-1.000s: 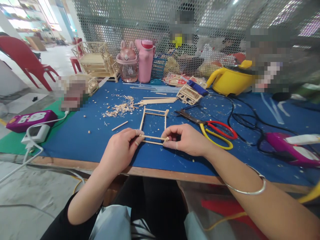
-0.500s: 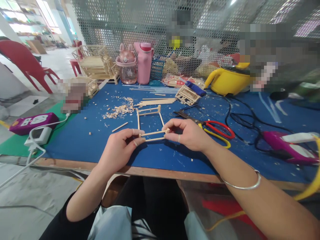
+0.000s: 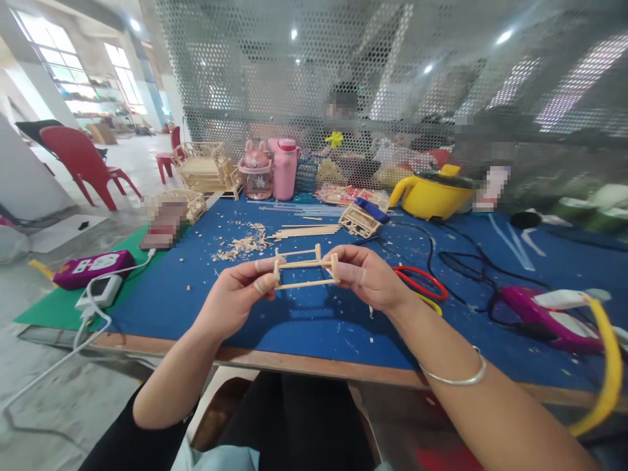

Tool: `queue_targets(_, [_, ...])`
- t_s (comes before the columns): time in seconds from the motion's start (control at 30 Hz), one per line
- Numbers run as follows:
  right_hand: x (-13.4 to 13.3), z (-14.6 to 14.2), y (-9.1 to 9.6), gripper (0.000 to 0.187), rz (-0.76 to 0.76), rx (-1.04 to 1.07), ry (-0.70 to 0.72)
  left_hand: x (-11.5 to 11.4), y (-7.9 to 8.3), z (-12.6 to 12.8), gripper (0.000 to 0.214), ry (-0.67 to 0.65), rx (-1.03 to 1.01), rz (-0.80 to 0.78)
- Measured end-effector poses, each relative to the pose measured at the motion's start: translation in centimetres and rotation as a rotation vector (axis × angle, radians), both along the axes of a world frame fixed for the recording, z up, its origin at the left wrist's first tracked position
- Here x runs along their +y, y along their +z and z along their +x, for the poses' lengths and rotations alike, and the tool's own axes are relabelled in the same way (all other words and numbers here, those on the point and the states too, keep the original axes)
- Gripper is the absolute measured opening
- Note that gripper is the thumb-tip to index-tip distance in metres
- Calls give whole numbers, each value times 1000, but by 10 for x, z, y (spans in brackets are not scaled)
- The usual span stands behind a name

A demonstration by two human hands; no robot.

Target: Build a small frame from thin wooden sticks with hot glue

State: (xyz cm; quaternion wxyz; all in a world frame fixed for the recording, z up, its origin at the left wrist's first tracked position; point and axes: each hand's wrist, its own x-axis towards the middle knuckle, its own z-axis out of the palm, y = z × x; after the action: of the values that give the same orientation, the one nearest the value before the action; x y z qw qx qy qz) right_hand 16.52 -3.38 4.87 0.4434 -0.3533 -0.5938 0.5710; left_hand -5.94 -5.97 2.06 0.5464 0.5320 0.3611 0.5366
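A small frame of thin wooden sticks (image 3: 305, 284) is held between my two hands, above the blue table mat. My left hand (image 3: 240, 291) pinches its left end between thumb and fingers. At the opposite end, my right hand (image 3: 367, 278) grips the corner posts, and its fingers hide part of that side. Behind the frame lie a row of loose wooden sticks (image 3: 307, 231) and a heap of wood chips (image 3: 243, 243). Scissors with red and yellow handles (image 3: 422, 282) rest beyond my right wrist, partly covered by it.
A small stick-built piece (image 3: 360, 221) lies at the back, near a yellow pot (image 3: 434, 195). A pink bottle (image 3: 284, 171) and a clear pink-lidded jar (image 3: 257, 176) stand by the mesh screen. Black cables (image 3: 456, 261) and a purple glue gun (image 3: 544, 317) lie right; a phone (image 3: 165, 222) lies left.
The frame has been lifted off the mat and tipped, so its far end now appears lower and closer to my hands. The camera view has tilted upward. Both hands keep their grip.
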Motion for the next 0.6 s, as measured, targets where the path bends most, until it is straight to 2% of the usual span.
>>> queue_targets(0.17, [-2,5,-6,32,35,-36,-2,-1,-4,1,33,-4,12,-88])
queue_targets(0.4, [-2,7,-4,26,141,-70,26,-1,-5,3,30,31,48,-61])
queue_targets(0.6, [-5,8,0,28,157,-128,33,-4,-4,4,30,53,65,-54])
